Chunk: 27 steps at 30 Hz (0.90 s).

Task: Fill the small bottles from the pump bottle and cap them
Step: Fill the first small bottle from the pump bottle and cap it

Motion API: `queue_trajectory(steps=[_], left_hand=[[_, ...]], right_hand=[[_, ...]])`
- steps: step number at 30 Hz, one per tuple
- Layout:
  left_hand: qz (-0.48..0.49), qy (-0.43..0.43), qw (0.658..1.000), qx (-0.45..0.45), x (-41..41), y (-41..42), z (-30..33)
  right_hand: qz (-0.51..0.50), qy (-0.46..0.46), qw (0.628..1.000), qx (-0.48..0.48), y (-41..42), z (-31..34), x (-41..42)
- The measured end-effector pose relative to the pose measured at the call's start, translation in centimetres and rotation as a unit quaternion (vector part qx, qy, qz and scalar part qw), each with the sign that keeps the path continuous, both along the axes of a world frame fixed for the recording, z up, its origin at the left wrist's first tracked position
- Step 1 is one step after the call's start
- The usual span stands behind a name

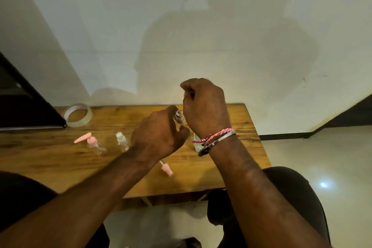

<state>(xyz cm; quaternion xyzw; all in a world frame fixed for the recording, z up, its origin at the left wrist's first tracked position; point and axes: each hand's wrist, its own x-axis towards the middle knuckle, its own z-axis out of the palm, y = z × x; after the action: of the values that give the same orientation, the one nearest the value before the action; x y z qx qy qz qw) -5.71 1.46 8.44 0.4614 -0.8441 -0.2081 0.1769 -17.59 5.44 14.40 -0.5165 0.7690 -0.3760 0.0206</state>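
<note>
Head view, looking down past both forearms, shows the left hand [159, 133] curled round a small clear bottle [178, 116] held up above the middle of the wooden table [231, 127], its threaded mouth uncapped and facing the camera. The right hand [204, 106], with bracelets [216, 140] at the wrist, sits directly over that mouth with fingers bunched tight; its grip seems closed on something small, but the fingers hide it, so I cannot tell what, if anything, it holds. A pink pump bottle [93, 144] stands toward the left edge of the table, and a capped small bottle [121, 140] stands just beside it, nearer the left hand. A loose pink pump part [167, 169] with a short tube lies near the front edge, under the left wrist. A roll of clear tape [78, 115] rests at the back left corner. Something pale and clear lies on the table behind the right wrist, mostly hidden. My reading is that this is the stage of working at the open neck of the held bottle, filling or closing it. The next move likely calls for holding the bottle steady and upright while the right hand lines up squarely with the threads.
</note>
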Motion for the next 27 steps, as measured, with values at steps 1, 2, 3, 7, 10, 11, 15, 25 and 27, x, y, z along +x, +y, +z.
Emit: queue_trajectory(steps=[1, 2, 3, 7, 10, 11, 15, 25, 27], left_hand=[[-0.007, -0.014, 1.0, -0.012, -0.8, -0.2, 0.2], [-0.012, -0.03, 0.999, -0.019, -1.2, -0.4, 0.3], [-0.017, -0.044, 0.999, -0.024, -1.7, -0.7, 0.6], [-0.035, -0.075, 0.996, -0.038, -3.3, -1.7, 0.9], [-0.038, -0.088, 0.994, -0.044, -4.1, -2.3, 0.4], [-0.041, -0.092, 0.994, -0.044, -4.3, -2.3, 0.2], [-0.058, -0.103, 0.992, -0.044, -5.3, -2.2, -0.4], [-0.078, -0.117, 0.989, -0.053, -6.6, -2.7, 0.1], [-0.082, -0.122, 0.987, -0.064, -6.6, -2.7, 0.2]], right_hand=[[-0.009, 0.006, 1.0, -0.006, 0.0, 0.4, -0.8], [-0.015, 0.012, 1.0, -0.004, -0.1, 0.6, -1.5], [-0.017, 0.019, 1.0, 0.0, -0.3, 0.8, -2.2], [-0.028, 0.01, 0.999, 0.015, -1.2, 0.9, -5.7], [-0.052, -0.078, 0.995, 0.038, -1.5, -1.0, -7.8], [-0.059, -0.125, 0.989, 0.047, -1.7, -1.9, -8.4], [-0.061, -0.359, 0.931, 0.024, -2.1, -3.2, -9.9], [-0.045, -0.412, 0.9, 0.135, -3.1, -4.1, -9.5], [-0.049, -0.419, 0.894, 0.15, -3.2, -4.1, -9.2]])
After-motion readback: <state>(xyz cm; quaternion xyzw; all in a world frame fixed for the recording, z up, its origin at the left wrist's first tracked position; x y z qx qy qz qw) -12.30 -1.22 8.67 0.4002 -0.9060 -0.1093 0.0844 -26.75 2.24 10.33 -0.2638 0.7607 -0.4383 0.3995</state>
